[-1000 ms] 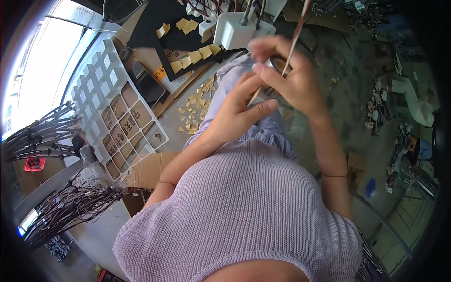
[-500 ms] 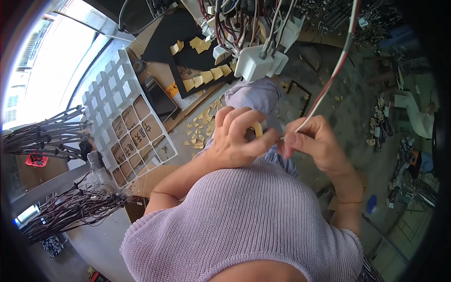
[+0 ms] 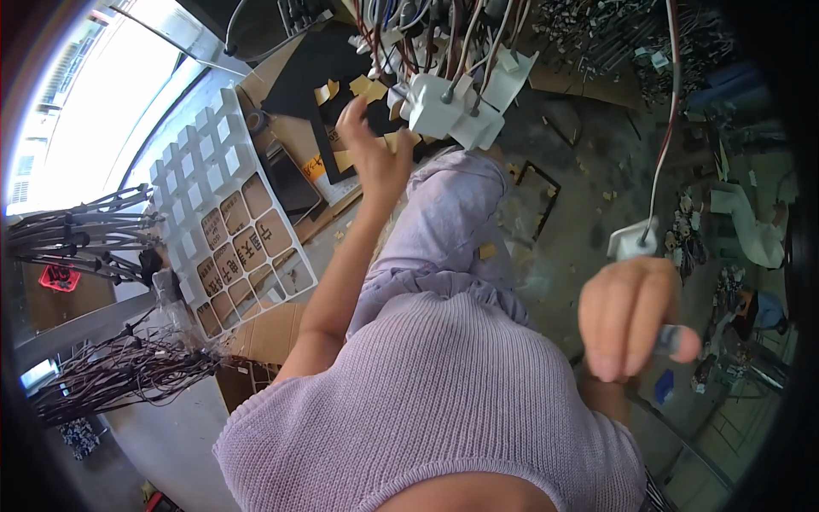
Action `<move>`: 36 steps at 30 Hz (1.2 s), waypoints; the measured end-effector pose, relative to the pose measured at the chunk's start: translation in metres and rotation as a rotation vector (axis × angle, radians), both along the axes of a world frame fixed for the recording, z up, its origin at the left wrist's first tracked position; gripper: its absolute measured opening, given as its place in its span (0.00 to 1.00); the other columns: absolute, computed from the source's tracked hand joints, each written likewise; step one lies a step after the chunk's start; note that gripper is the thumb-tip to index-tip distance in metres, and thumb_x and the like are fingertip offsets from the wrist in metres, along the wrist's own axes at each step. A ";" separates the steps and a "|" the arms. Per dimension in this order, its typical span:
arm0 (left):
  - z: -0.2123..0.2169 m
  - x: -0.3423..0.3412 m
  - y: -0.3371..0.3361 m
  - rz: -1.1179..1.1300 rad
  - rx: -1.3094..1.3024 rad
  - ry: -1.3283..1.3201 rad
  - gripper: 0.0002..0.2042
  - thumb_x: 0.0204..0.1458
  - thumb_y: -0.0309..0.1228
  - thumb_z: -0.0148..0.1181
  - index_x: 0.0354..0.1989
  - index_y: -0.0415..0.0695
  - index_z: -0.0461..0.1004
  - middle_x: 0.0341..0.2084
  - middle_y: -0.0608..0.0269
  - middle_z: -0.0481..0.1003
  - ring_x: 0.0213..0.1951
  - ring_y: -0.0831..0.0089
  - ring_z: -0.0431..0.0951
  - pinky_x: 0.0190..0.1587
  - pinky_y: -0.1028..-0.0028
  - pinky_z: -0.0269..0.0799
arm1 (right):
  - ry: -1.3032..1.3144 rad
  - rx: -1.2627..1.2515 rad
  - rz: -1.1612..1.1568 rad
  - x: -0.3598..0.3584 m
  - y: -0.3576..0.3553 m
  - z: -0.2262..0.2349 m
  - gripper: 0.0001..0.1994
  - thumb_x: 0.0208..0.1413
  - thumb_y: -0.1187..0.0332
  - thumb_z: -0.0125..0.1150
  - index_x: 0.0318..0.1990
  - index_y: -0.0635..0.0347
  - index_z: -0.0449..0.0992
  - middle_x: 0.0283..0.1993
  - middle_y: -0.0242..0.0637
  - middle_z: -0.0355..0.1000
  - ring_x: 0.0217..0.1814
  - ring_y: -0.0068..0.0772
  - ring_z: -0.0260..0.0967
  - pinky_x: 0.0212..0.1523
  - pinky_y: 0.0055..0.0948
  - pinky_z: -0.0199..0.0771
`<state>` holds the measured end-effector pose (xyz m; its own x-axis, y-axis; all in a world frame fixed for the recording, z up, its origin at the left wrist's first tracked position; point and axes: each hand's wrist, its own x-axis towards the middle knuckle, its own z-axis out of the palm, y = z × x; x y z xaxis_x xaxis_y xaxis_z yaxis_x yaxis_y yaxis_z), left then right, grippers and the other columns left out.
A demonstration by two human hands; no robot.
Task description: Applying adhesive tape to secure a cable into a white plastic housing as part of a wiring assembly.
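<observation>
My left hand (image 3: 375, 158) reaches out over a black board (image 3: 294, 81), fingers apart and nothing in them. Several yellow tape pieces (image 3: 368, 88) stick to the board beside its fingertips. Out to the right, my right hand (image 3: 627, 316) is curled, slightly blurred, with the thumb out. A small translucent grey piece (image 3: 668, 340) shows between its thumb and fingers. Just above that hand, a white plastic housing (image 3: 633, 240) hangs on a red and white cable (image 3: 671, 102); I cannot tell whether they touch.
White housings (image 3: 439, 107) on bundled wires hang ahead. At the left stands a white grid tray (image 3: 286, 230) near a dark phone-like slab (image 3: 294, 183). Black cable bundles (image 3: 94, 226) jut in from the left edge. A black frame piece (image 3: 546, 192) and yellow scraps lie on the floor.
My hands were together at my chest, with yellow tape in the left and the cable at the right. They have parted: left forward to the board, right outward to the right.
</observation>
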<state>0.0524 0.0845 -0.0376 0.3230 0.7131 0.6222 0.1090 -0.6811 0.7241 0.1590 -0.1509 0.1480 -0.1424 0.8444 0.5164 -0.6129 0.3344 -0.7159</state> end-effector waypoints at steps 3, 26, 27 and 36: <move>-0.027 0.018 0.043 -0.126 -0.185 0.158 0.20 0.47 0.18 0.57 0.50 0.39 0.66 0.36 0.52 0.72 0.40 0.64 0.75 0.45 0.68 0.70 | -0.018 -0.104 -0.071 -0.026 0.012 -0.012 0.29 0.51 0.44 0.63 0.27 0.69 0.77 0.32 0.53 0.75 0.27 0.37 0.75 0.28 0.27 0.76; 0.060 -0.078 -0.046 -1.094 -1.221 -0.198 0.33 0.42 0.39 0.67 0.56 0.45 0.57 0.46 0.59 0.67 0.51 0.70 0.66 0.55 0.71 0.59 | 0.275 -0.380 -0.073 -0.039 0.053 -0.081 0.32 0.44 0.46 0.61 0.48 0.57 0.58 0.38 0.37 0.59 0.31 0.22 0.59 0.28 0.20 0.59; 0.063 -0.081 -0.045 -1.007 -1.119 -0.130 0.32 0.47 0.33 0.64 0.61 0.46 0.56 0.47 0.61 0.68 0.48 0.73 0.67 0.51 0.73 0.61 | 0.106 -0.524 -0.167 -0.030 0.047 -0.076 0.32 0.42 0.52 0.65 0.50 0.57 0.58 0.45 0.39 0.59 0.36 0.23 0.61 0.34 0.21 0.59; 0.072 -0.092 -0.073 -0.509 -0.911 0.060 0.28 0.39 0.19 0.62 0.53 0.42 0.62 0.43 0.63 0.68 0.44 0.75 0.70 0.49 0.75 0.66 | -0.486 -0.668 -0.732 -0.040 0.074 -0.088 0.28 0.36 0.65 0.80 0.43 0.64 0.69 0.38 0.34 0.69 0.38 0.21 0.70 0.38 0.21 0.74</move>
<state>-0.0399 0.0113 0.0342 0.7294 0.6752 -0.1095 0.0150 0.1442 0.9894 0.1185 -0.0769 0.0601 0.4414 0.8959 -0.0509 -0.0288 -0.0426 -0.9987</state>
